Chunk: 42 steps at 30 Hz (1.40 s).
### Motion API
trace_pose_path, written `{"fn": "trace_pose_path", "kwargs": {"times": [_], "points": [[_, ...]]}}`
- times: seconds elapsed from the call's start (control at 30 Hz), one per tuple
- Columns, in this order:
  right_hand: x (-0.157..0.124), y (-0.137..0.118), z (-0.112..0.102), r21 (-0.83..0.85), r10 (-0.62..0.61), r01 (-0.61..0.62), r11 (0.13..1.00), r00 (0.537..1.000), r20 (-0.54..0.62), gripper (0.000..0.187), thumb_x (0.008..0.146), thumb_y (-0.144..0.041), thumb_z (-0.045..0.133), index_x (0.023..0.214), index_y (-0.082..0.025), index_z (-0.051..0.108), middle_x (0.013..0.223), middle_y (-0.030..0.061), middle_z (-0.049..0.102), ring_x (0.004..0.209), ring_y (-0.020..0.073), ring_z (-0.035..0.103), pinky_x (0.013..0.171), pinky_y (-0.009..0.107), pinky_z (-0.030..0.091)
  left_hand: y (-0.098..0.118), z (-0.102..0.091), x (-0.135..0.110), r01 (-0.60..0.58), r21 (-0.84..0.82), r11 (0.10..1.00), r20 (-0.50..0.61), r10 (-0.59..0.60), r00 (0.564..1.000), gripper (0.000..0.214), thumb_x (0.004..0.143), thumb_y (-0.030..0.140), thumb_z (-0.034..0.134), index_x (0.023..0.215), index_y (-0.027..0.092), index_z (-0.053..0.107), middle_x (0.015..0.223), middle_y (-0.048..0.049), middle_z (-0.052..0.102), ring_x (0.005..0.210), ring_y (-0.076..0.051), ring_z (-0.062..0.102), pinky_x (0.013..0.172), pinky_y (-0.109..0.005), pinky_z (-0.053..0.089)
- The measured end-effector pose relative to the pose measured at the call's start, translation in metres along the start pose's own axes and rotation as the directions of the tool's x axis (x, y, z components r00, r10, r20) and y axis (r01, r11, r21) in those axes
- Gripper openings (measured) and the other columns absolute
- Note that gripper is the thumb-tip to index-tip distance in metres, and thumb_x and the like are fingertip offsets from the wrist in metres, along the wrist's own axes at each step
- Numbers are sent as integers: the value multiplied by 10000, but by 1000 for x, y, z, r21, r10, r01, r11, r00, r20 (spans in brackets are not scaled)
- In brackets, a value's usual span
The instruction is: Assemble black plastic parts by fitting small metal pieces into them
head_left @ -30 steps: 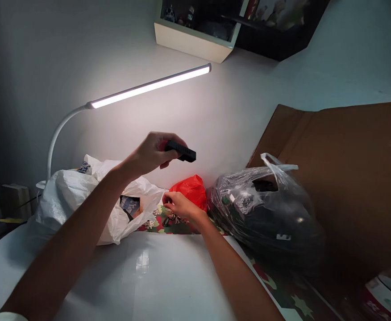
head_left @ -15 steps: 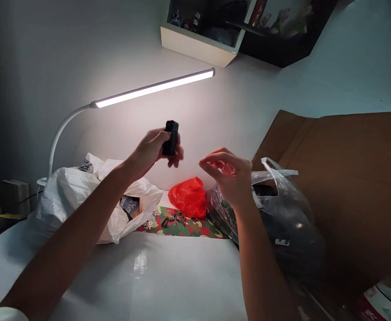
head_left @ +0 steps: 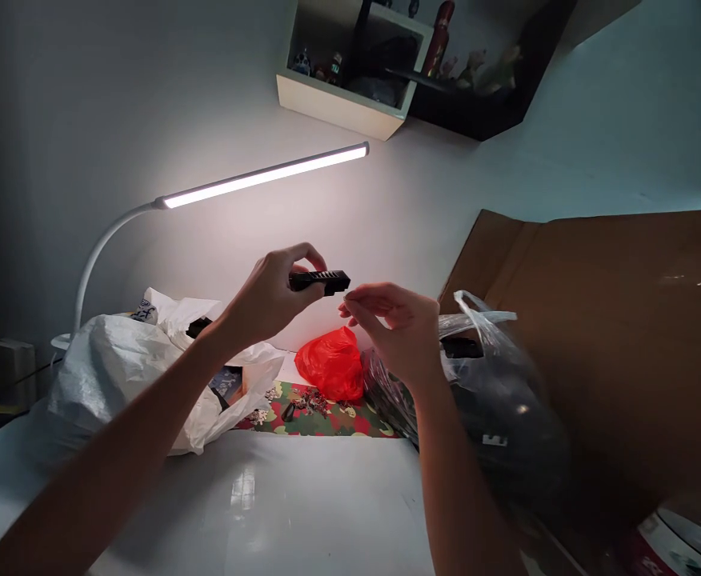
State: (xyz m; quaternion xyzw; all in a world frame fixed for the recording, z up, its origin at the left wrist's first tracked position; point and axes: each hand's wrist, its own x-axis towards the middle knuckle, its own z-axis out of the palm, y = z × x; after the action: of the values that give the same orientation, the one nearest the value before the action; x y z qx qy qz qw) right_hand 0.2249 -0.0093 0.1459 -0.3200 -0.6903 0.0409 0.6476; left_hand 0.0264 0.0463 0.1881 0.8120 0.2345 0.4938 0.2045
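Between thumb and fingers, my left hand [head_left: 275, 284] grips a small black oblong object with a ridged side [head_left: 322, 281], lying roughly level in the air above the table. What kind of device it is I cannot make out. Just right of its end is my right hand [head_left: 391, 320], with thumb and index fingertip pinched together. Anything between those fingertips is too small to name. Below both hands, small metal-looking pieces [head_left: 311, 402] lie scattered on a camouflage-patterned mat [head_left: 350, 420], close to a red plastic bag [head_left: 332, 364].
A white plastic bag [head_left: 116, 352] sits at left under a lit lamp [head_left: 266, 174]. On the right stand a filled clear plastic bag [head_left: 506, 416] and a large cardboard sheet [head_left: 614, 320]. A wall shelf [head_left: 338, 104] hangs above the white table [head_left: 302, 504].
My left hand has turned the black object from upright to nearly level and brought it beside my right fingertips. My right hand stays pinched. The view has shifted slightly.
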Motion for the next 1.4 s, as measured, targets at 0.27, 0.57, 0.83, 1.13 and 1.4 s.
{"fn": "trace_pose_path", "kwargs": {"times": [0.27, 0.57, 0.83, 1.13, 1.4], "points": [[0, -3, 1, -257, -61, 59, 965, 998, -2, 199, 955, -276, 697, 1115, -283, 578, 809, -48, 751, 711, 161, 749, 681, 324, 594, 3, 1, -3, -42, 30, 999, -5, 42, 999, 65, 819, 182, 681, 883, 190, 680, 613, 33, 595, 528, -77, 368, 485, -241, 292], [-2, -10, 6, -361, -112, 84, 929, 992, -58, 147, 943, -240, 673, 1066, -284, 604, 809, -45, 754, 691, 156, 732, 583, 288, 533, 2, 7, -6, -104, 134, 986, -54, 112, 992, 70, 798, 198, 728, 835, 194, 668, 585, 43, 562, 546, -80, 322, 523, -250, 312], [-2, -5, 2, -319, -74, 41, 947, 993, -92, 149, 925, -291, 772, 1060, -284, 709, 797, -39, 756, 719, 157, 731, 647, 294, 574, 4, 7, -5, -103, 74, 992, 34, 101, 994, 62, 844, 217, 707, 819, 184, 661, 574, 34, 591, 516, -66, 361, 499, -242, 301], [2, 5, -6, -86, -76, 79, 993, 997, 35, 162, 884, -271, 826, 1041, -309, 809, 886, -18, 746, 813, 160, 693, 749, 351, 604, 2, 0, 0, 201, -285, 937, 352, -93, 931, 154, 952, 234, 639, 809, 176, 631, 474, 15, 587, 374, -65, 460, 431, -217, 308], [2, 5, -14, -107, -39, 50, 993, 994, 102, 129, 864, -300, 875, 987, -333, 852, 857, -17, 707, 773, 145, 636, 671, 316, 545, -2, 2, -1, 286, -309, 907, 574, -62, 816, 268, 1004, 412, 636, 874, 179, 621, 637, -7, 617, 501, -84, 503, 494, -229, 340]]}}
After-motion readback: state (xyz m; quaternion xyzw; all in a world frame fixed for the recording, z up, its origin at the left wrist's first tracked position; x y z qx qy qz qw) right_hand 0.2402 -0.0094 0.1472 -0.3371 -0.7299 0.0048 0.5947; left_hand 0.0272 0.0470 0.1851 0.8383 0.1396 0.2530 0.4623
